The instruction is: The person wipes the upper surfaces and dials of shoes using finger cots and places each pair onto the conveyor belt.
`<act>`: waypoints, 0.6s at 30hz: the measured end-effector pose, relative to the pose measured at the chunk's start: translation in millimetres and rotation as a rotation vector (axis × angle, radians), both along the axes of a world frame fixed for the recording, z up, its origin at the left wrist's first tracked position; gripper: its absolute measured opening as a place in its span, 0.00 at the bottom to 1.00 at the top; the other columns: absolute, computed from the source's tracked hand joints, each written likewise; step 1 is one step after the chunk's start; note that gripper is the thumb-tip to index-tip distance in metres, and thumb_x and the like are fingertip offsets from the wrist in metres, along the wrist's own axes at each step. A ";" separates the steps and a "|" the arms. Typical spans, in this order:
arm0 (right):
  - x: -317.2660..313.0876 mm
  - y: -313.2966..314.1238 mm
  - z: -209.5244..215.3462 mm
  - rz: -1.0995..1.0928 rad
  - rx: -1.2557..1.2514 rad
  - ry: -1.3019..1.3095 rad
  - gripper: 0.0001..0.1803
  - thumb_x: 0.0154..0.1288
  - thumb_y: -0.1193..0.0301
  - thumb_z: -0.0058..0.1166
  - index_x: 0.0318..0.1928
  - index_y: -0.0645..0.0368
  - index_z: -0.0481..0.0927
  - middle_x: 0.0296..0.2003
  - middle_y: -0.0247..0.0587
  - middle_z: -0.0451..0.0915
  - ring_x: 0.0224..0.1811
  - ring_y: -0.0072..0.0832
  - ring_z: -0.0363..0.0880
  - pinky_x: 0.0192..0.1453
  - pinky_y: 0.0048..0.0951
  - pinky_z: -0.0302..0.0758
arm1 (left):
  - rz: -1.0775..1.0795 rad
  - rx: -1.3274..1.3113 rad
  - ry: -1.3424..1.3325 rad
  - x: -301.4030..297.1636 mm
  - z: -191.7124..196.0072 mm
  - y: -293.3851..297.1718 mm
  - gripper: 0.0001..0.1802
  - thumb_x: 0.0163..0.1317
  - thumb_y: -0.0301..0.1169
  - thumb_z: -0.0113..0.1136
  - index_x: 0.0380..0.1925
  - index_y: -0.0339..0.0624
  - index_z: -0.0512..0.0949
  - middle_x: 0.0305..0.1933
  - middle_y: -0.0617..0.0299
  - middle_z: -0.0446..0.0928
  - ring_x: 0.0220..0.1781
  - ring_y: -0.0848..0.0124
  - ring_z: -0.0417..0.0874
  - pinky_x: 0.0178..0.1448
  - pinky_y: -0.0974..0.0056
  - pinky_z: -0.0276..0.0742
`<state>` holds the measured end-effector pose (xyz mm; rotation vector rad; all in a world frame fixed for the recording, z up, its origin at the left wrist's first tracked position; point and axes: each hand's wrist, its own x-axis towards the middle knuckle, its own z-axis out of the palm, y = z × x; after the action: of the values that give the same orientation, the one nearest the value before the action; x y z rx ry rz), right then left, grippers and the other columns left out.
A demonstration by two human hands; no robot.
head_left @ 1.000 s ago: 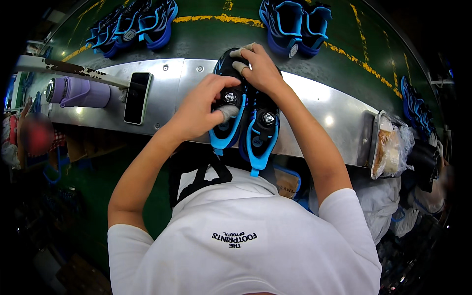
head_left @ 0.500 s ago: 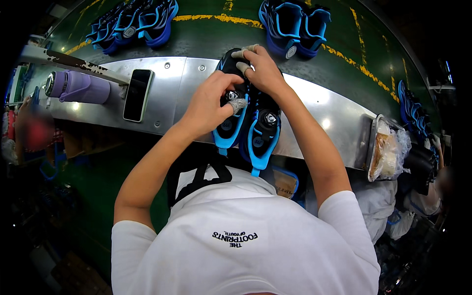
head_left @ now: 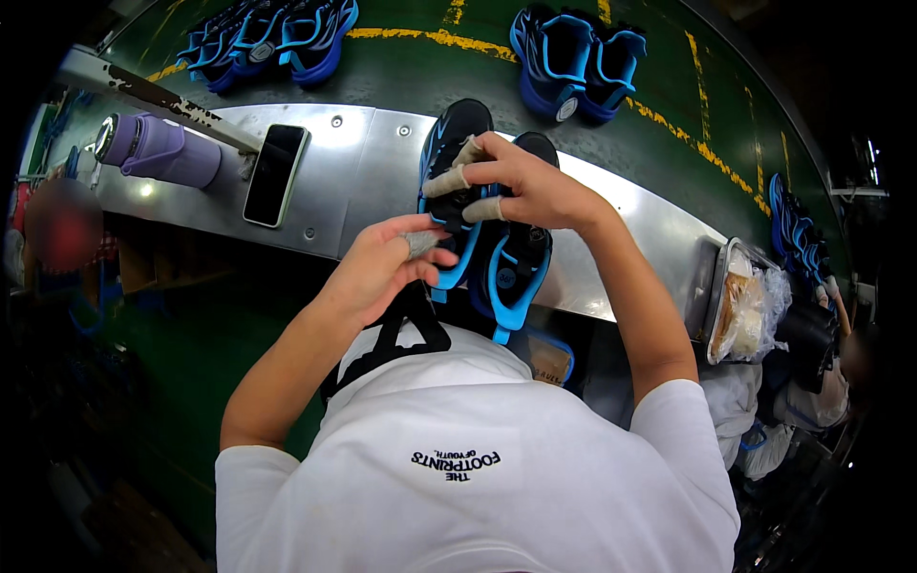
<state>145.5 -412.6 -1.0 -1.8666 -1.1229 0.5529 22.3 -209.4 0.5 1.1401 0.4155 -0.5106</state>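
A pair of black-and-blue sports shoes lies side by side before me, heels toward me, across the metal edge of the bench. Over the left shoe [head_left: 463, 124], my right hand [head_left: 525, 186] reaches from the right, its covered fingers bent onto the tongue and lacing area. My left hand [head_left: 377, 267] is at the same shoe's collar, a grey cover on one digit and its fingers curled at the opening. The shoe's top dial is hidden by my fingers. Beside it, the right shoe [head_left: 521, 282] shows its bright blue heel loop, partly covered by my right hand.
On the metal ledge to the left are a phone [head_left: 277, 177] and a purple bottle [head_left: 167, 148] beside a chipped white bar [head_left: 158, 95]. More shoes [head_left: 559, 67] stand on the green surface beyond. A tray with plastic-wrapped items [head_left: 745, 301] sits at right.
My right hand has come back from the left shoe's toe to its tongue. My left hand has moved down and left, from the dial to the collar.
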 end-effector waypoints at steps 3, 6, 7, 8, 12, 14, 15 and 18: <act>-11.1 8.3 -11.2 -0.097 0.022 -0.067 0.22 0.53 0.75 0.64 0.52 0.47 0.84 0.42 0.42 0.70 0.47 0.38 0.74 0.55 0.34 0.74 | 0.003 -0.337 -0.029 3.8 -19.8 -5.7 0.16 0.66 0.23 0.46 0.52 0.27 0.71 0.45 0.49 0.78 0.43 0.67 0.82 0.43 0.70 0.80; -20.5 15.2 -12.5 -0.200 0.071 -0.157 0.19 0.53 0.73 0.65 0.48 0.49 0.84 0.37 0.41 0.70 0.40 0.37 0.76 0.46 0.33 0.76 | 0.109 -0.310 0.019 -0.3 -20.6 -7.7 0.18 0.65 0.22 0.45 0.54 0.26 0.70 0.50 0.50 0.76 0.48 0.65 0.82 0.44 0.70 0.80; -23.2 17.7 -10.7 -0.248 0.028 -0.176 0.21 0.53 0.74 0.65 0.50 0.49 0.84 0.39 0.40 0.71 0.40 0.36 0.76 0.48 0.33 0.76 | 0.112 -0.313 0.018 -0.5 -21.2 -7.0 0.18 0.65 0.22 0.45 0.54 0.26 0.70 0.50 0.50 0.76 0.48 0.65 0.82 0.44 0.70 0.80; -25.4 19.0 -9.4 -0.296 -0.016 -0.194 0.23 0.53 0.75 0.66 0.52 0.49 0.83 0.40 0.40 0.71 0.41 0.36 0.76 0.49 0.32 0.76 | 0.092 -0.312 0.008 -0.4 -22.4 -5.6 0.18 0.64 0.21 0.45 0.54 0.26 0.69 0.51 0.50 0.75 0.49 0.65 0.82 0.45 0.70 0.80; -19.3 12.5 5.2 -0.215 -0.026 -0.060 0.23 0.55 0.73 0.66 0.54 0.48 0.82 0.39 0.40 0.71 0.39 0.33 0.76 0.46 0.32 0.74 | 0.072 -0.350 0.019 0.2 -27.3 -5.7 0.20 0.63 0.20 0.45 0.55 0.25 0.69 0.51 0.50 0.74 0.51 0.65 0.81 0.47 0.70 0.80; -15.4 14.7 12.7 -0.182 -0.103 0.059 0.23 0.55 0.74 0.65 0.54 0.48 0.82 0.39 0.40 0.71 0.42 0.32 0.76 0.46 0.32 0.75 | 0.066 -0.366 0.015 -0.5 -27.1 -4.6 0.19 0.64 0.20 0.45 0.55 0.25 0.69 0.51 0.50 0.74 0.51 0.65 0.81 0.47 0.70 0.80; -13.9 14.8 4.9 -0.168 -0.049 -0.025 0.22 0.55 0.73 0.66 0.52 0.49 0.83 0.38 0.40 0.72 0.41 0.32 0.76 0.46 0.32 0.75 | 0.087 -0.343 0.013 -2.2 -23.4 -9.4 0.19 0.64 0.20 0.45 0.55 0.24 0.69 0.52 0.50 0.74 0.51 0.65 0.81 0.48 0.70 0.80; -30.0 22.0 -7.7 -0.303 -0.046 -0.161 0.19 0.53 0.70 0.68 0.48 0.50 0.84 0.36 0.39 0.72 0.38 0.32 0.75 0.44 0.30 0.75 | 0.118 -0.321 0.019 -3.0 -21.7 -16.6 0.19 0.64 0.20 0.45 0.55 0.24 0.69 0.53 0.49 0.73 0.53 0.64 0.80 0.49 0.69 0.80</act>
<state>115.5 -390.7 -8.7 -2.1023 -0.9096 0.2611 19.3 -226.0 -21.2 0.7976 0.3981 -0.4657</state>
